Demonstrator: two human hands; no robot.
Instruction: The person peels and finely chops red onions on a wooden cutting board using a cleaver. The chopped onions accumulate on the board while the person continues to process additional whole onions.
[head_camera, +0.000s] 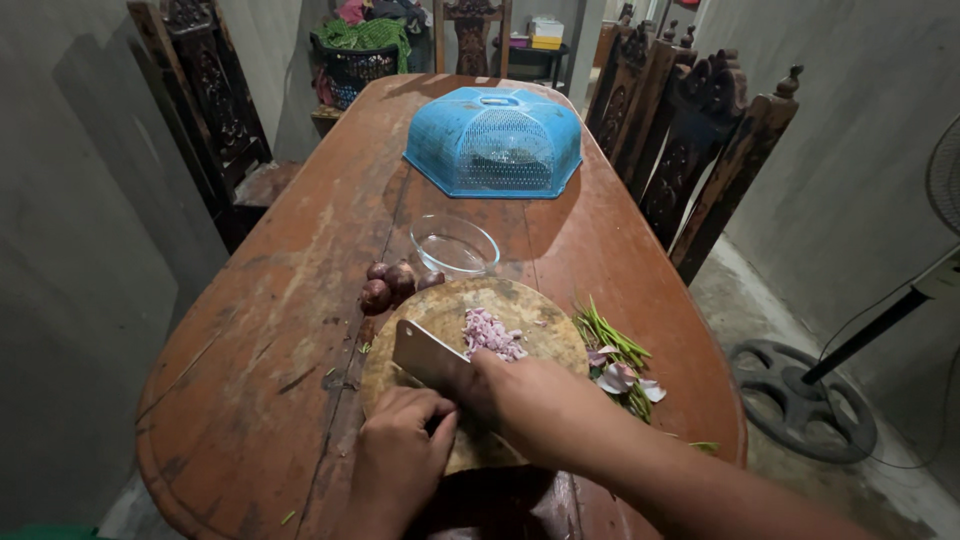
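A round wooden chopping board (540, 330) lies at the near end of the table. On it sits a small heap of chopped purple shallot (490, 335). My right hand (535, 400) grips the handle of a broad cleaver (430, 357), whose blade lies across the board's left part. My left hand (398, 450) rests at the board's near edge, fingers curled against the cleaver's handle end. Three whole shallots (392, 283) lie just beyond the board on the left.
An empty glass bowl (455, 243) stands behind the board. A blue mesh food cover (495, 140) sits farther up the worn wooden table (270, 340). Green stalks and shallot peels (618, 362) lie right of the board. Carved wooden chairs (700, 150) line the sides; a fan base (800, 400) stands on the floor at right.
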